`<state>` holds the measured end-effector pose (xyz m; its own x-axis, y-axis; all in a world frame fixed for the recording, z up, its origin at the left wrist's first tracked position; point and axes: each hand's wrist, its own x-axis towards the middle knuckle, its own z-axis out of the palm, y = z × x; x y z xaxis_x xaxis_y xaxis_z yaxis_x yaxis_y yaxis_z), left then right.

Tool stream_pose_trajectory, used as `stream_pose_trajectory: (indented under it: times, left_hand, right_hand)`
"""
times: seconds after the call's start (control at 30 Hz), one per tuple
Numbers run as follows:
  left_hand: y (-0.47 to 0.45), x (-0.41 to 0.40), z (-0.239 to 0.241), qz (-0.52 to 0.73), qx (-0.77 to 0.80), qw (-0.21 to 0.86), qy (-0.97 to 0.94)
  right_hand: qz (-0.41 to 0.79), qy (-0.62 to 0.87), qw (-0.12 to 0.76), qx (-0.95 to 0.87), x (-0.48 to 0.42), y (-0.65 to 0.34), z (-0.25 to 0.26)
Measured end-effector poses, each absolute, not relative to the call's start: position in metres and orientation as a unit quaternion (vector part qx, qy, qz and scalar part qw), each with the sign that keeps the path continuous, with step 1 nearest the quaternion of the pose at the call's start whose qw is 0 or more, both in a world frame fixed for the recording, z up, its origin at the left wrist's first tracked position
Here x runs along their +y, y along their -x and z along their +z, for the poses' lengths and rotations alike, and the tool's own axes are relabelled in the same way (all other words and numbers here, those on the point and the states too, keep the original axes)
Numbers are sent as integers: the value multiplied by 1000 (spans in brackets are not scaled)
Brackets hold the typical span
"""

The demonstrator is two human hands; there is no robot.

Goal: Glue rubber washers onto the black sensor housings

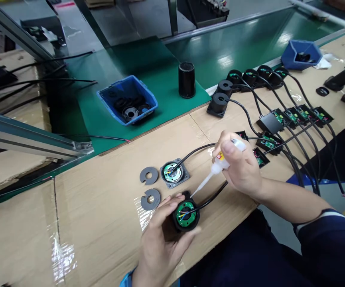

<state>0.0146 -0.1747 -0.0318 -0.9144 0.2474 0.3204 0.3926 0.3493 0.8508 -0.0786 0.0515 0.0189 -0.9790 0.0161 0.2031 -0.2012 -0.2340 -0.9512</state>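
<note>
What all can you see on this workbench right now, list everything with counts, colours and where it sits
round housing: one, black with green board, in left hand
glue bottle: one, white with long nozzle, in right hand, tip at the housing
open unit: one, grey, beside the discs
slotted discs: two, grey, on cardboard
blue bin: one, holds dark rings, on green mat
second blue bin: one, far right
black cylinder: one, upright on mat
cabled units: a row, black, far side
left hand: shut on housing
right hand: shut on bottle

A round black housing [186, 215] with a green circuit board facing up sits low centre; a white-nozzled glue bottle [217, 166] tilts toward it.
</note>
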Motion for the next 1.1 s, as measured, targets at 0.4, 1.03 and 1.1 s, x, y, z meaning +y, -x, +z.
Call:
stream_pose_trajectory:
  times: [0.4,1.03,1.1]
  left_hand:
    - [74,-180,-34,-323,-920,105,195]
    - [66,-178,-13,-338,-880,189,276]
    - [66,-178,-12,-338,-880,187,276]
  right_hand:
    - [784,-66,64,-615,39,115,27]
    - [693,-160,52,-701,43,107,25]
    - [691,-162,47,-702,43,107,25]
